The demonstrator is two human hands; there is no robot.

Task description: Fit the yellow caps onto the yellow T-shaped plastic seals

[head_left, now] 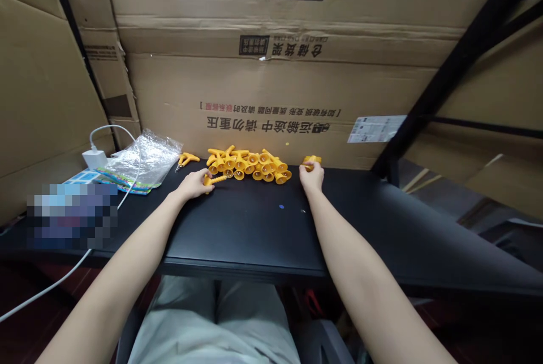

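My left hand [194, 184] is closed around a yellow plastic piece with a ridged stem [217, 180], which points right just above the black tabletop. At the back of the table, my right hand [311, 176] pinches another yellow plastic piece [313, 160], partly hidden by the fingers. Between the two hands lies a pile of yellow trumpet-shaped plastic pieces [267, 168], many with their round flared ends facing me. Left of the pile, beyond my left hand, sit a few yellow forked pieces [187, 159].
The black table [246, 228] ends at a cardboard wall [271, 87]. On the left are clear plastic bags [146, 156], a colourful packet [127, 183], a white charger [95, 158] and its cable [134, 180]. A small blue dot [281, 207] lies mid-table. A black metal post [441, 70] slants at right.
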